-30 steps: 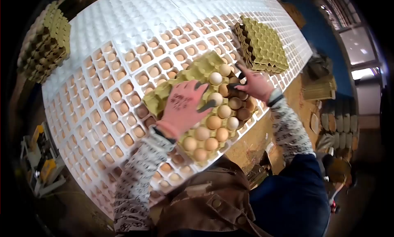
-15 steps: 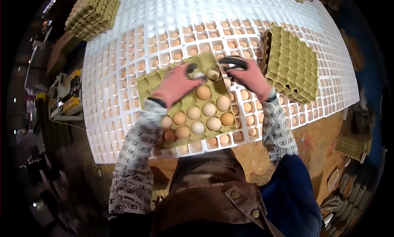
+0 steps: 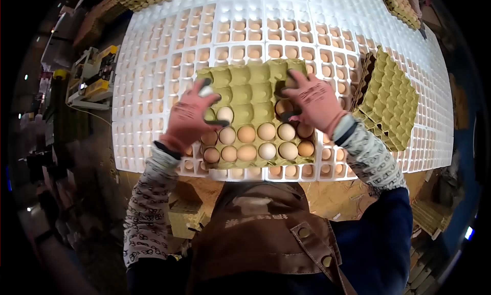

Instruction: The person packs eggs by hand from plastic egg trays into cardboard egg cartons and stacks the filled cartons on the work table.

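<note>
Pink-gloved left grip curls at a white oval egg, pinch unclear; the right grip spreads around a brown oval egg; beneath, an olive rectangular pulp tray runs lengthwise grip to grip.

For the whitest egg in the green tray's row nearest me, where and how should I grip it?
I'd come from straight above and lightly pinch the upper sides of the white egg. Its rounded top stands bare above the green tray, while neighbouring eggs sit close left, right and beyond, leaving little room lower down.
</note>
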Tool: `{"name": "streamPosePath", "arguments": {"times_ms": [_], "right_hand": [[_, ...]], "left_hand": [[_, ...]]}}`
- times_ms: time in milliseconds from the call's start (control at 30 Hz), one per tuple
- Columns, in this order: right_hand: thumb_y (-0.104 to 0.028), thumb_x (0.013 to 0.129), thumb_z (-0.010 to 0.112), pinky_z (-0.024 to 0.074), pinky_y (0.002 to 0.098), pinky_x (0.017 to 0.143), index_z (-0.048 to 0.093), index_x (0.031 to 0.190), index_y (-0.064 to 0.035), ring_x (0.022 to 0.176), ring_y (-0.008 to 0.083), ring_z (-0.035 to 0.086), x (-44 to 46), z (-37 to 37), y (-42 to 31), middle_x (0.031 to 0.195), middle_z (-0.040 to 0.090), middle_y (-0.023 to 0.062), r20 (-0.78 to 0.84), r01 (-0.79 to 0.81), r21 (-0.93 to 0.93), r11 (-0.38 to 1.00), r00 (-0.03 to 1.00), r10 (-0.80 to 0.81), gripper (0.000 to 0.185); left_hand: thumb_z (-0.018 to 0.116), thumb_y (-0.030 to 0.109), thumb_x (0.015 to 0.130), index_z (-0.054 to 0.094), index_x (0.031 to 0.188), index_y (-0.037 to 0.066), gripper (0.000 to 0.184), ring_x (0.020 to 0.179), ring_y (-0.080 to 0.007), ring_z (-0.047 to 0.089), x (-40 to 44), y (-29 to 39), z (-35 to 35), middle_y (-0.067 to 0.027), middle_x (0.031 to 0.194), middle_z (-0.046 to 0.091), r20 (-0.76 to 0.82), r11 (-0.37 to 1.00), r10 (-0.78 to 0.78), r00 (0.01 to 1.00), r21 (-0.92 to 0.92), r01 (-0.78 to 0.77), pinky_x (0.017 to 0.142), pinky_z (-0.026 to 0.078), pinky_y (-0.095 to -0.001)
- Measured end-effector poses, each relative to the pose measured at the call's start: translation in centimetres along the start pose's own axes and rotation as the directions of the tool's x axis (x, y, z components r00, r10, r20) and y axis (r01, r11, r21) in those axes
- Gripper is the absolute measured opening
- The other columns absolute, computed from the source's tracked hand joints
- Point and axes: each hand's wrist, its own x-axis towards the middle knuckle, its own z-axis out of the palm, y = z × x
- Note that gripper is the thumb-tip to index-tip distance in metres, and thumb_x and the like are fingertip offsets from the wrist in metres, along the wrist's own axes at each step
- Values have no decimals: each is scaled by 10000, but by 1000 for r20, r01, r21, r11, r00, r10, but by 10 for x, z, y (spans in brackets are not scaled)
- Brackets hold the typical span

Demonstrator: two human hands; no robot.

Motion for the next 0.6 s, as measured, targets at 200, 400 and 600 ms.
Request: {"name": "streamPosePath", "arguments": {"times_ms": [200,400,600], "right_hand": [[-310,754,785,501,360,835,657,1185,-89,1034,261,574,17,-5,27,1365,480,127,57,11,461,887,998,-42,501],[-360,991,544,450,213,661,619,1196,11,748,64,563,94,-28,55,804,641,-23,465,-517,855,35,795,389,431],[-255,831,730,494,350,880,626,1247,-139,1063,235,569,267,78,143,1307,516,102,-299,-165,605,779,860,414,444]], "left_hand": [[838,307,634,678,1052,83,501,1105,-345,515,18,-5,-12,-138,1390,460,290,981,99,952,129,-142,898,484,-422],[703,186,873,591,1213,-3,405,1132,-243,594,93,-129,-20,-117,1217,604,41,257,236,971,-966,-22,959,474,-378],[551,381,988,532,1278,-10,487,983,-186,651,261,-209,36,-93,1122,640,47,-5,-170,984,-999,47,753,541,-311]]}}
